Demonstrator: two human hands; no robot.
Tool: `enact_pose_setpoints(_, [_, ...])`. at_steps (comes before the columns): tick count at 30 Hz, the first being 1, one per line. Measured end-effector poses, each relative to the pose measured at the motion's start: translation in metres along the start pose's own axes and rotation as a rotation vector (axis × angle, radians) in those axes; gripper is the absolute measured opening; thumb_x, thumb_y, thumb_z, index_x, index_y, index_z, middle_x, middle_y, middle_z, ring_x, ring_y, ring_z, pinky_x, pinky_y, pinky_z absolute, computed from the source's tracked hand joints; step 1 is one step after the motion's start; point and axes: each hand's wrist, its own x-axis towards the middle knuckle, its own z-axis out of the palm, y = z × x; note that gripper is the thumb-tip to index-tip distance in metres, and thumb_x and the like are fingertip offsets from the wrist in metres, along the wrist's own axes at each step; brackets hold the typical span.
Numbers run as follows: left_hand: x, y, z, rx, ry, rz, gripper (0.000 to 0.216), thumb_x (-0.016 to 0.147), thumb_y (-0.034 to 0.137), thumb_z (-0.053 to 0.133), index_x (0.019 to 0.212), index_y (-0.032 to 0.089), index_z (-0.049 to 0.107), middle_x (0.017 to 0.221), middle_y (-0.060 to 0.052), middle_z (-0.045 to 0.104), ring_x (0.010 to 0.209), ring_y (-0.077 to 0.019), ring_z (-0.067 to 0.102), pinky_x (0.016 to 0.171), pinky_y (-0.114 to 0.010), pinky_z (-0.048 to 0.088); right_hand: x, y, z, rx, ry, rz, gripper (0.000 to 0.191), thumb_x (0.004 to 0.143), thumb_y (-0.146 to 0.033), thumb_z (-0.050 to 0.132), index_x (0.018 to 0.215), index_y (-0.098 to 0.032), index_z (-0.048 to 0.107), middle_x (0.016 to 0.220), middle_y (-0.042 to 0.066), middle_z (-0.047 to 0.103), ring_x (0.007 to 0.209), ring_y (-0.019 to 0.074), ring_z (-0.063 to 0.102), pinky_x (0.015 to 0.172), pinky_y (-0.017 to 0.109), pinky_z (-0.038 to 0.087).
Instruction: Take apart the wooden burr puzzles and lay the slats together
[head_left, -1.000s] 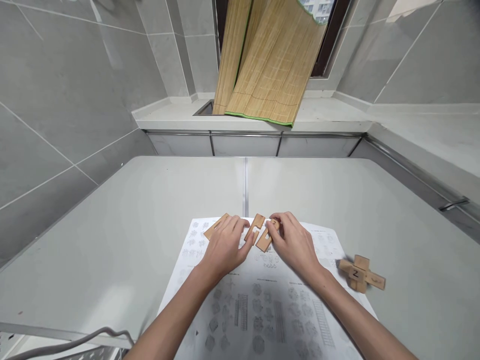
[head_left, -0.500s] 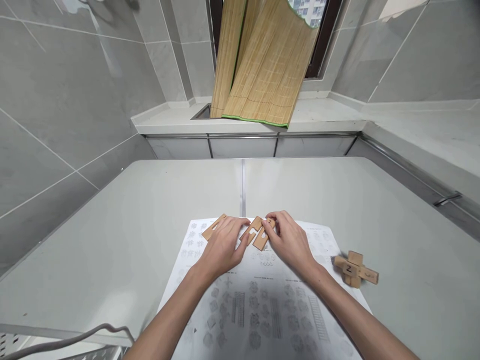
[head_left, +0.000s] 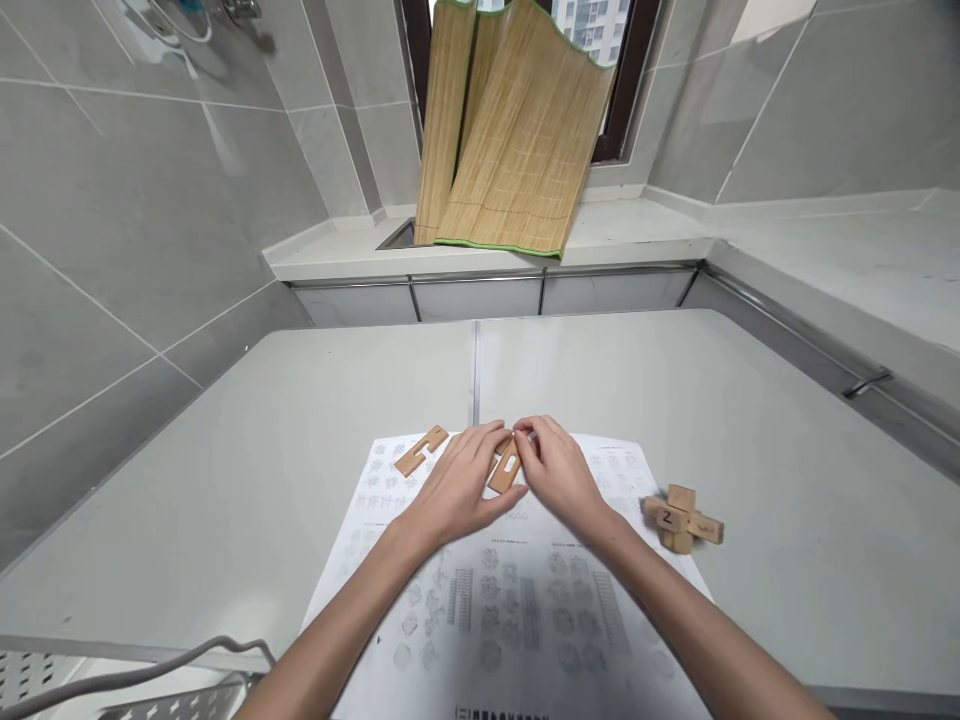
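Two flat wooden puzzle pieces lie close together between my hands; the front wooden puzzle piece (head_left: 506, 470) has a slot, and the one behind is mostly covered. My left hand (head_left: 465, 478) curls around their left side, fingers at the top and thumb below. Thumb and fingers of my right hand (head_left: 559, 468) pinch the upper right end of the slotted piece. Left of my left hand, a notched wooden piece (head_left: 412, 460) rests flat on the printed paper sheet (head_left: 525, 655).
An assembled wooden block puzzle (head_left: 681, 518) marked 2 sits at the paper's right edge on the pale table (head_left: 360, 385). A grey cable (head_left: 150, 665) and a perforated metal rack (head_left: 187, 700) are at lower left. A bamboo mat (head_left: 510, 170) leans by the window.
My hands have come closer together, and the two pieces between them now lie tighter and more covered. The notched piece on the left shows more fully. The camera view has shifted slightly.
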Motion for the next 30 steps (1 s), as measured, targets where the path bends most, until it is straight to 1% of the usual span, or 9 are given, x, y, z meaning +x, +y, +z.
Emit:
enact_pose_setpoints(2, [0.004,0.002,0.005,0.012,0.003,0.006,0.058,0.098,0.036,0.071,0.150,0.027,0.047,0.154,-0.015,0.057,0.146,-0.0352,0.052,0.115,-0.055,0.049,0.001,0.002,0.000,0.027,-0.013,-0.019,0.023,0.105,-0.030,0.043,0.103,-0.023,0.065,0.106,0.008,0.073,0.093,0.0254,0.068,0.082,0.038,0.049])
enact_pose_setpoints(5, [0.006,0.004,0.008,0.041,0.031,0.031,0.048,0.101,0.028,0.062,0.147,0.027,0.049,0.149,-0.013,0.061,0.142,-0.0318,0.055,0.115,-0.052,0.050,0.003,0.004,-0.001,0.082,-0.038,-0.052,0.022,0.105,-0.028,0.045,0.108,-0.024,0.066,0.107,0.006,0.075,0.096,0.0233,0.070,0.087,0.036,0.051])
enact_pose_setpoints(11, [-0.007,-0.002,-0.001,0.157,0.027,0.042,0.040,0.104,0.018,0.049,0.144,0.025,0.051,0.142,-0.012,0.063,0.135,-0.0307,0.058,0.113,-0.052,0.050,0.003,0.002,0.000,0.155,-0.067,-0.064,0.022,0.105,-0.035,0.049,0.112,-0.024,0.067,0.103,0.005,0.079,0.085,0.0212,0.071,0.078,0.033,0.053])
enact_pose_setpoints(16, [-0.027,-0.017,-0.011,0.242,0.071,0.038,0.038,0.108,0.022,0.045,0.144,0.028,0.054,0.140,-0.010,0.064,0.135,-0.0314,0.056,0.119,-0.058,0.043,0.002,0.001,0.000,0.160,-0.058,-0.042,0.024,0.103,-0.038,0.050,0.112,-0.025,0.068,0.100,0.006,0.079,0.080,0.0220,0.071,0.075,0.035,0.053])
enact_pose_setpoints(19, [-0.035,-0.027,-0.014,0.259,0.083,0.012,0.039,0.110,0.025,0.042,0.147,0.030,0.054,0.142,-0.009,0.063,0.138,-0.0310,0.053,0.119,-0.057,0.045,0.002,0.002,0.000,0.153,-0.062,-0.047,0.022,0.102,-0.037,0.051,0.109,-0.025,0.068,0.099,0.006,0.079,0.084,0.0228,0.071,0.076,0.035,0.053])
enact_pose_setpoints(23, [-0.041,-0.037,-0.015,0.277,0.141,-0.039,0.039,0.111,0.028,0.042,0.146,0.031,0.057,0.139,-0.010,0.064,0.139,-0.0316,0.051,0.117,-0.057,0.046,0.001,0.004,0.002,0.139,-0.072,-0.056,0.021,0.101,-0.034,0.051,0.108,-0.024,0.068,0.098,0.005,0.078,0.086,0.0223,0.071,0.079,0.035,0.052])
enact_pose_setpoints(25, [-0.044,-0.041,-0.015,0.295,0.170,-0.066,0.039,0.111,0.027,0.042,0.145,0.032,0.059,0.138,-0.010,0.065,0.140,-0.0323,0.050,0.121,-0.062,0.041,0.001,0.005,0.002,0.131,-0.077,-0.059,0.021,0.100,-0.034,0.051,0.108,-0.024,0.068,0.098,0.005,0.078,0.087,0.0221,0.071,0.080,0.035,0.051])
enact_pose_setpoints(28, [-0.050,-0.047,-0.018,0.333,0.186,-0.127,0.040,0.111,0.027,0.039,0.144,0.032,0.060,0.138,-0.011,0.064,0.144,-0.0342,0.047,0.124,-0.073,0.028,0.000,0.006,0.002,0.114,-0.082,-0.060,0.023,0.100,-0.034,0.051,0.109,-0.023,0.068,0.094,0.004,0.077,0.084,0.0218,0.069,0.078,0.035,0.051])
enact_pose_setpoints(30, [-0.054,-0.051,-0.019,0.343,0.183,-0.161,0.040,0.112,0.028,0.038,0.144,0.031,0.061,0.140,-0.012,0.063,0.146,-0.0348,0.046,0.122,-0.074,0.029,-0.001,0.007,0.002,0.103,-0.087,-0.061,0.024,0.099,-0.035,0.051,0.108,-0.023,0.069,0.091,0.003,0.075,0.081,0.0218,0.068,0.076,0.034,0.050])
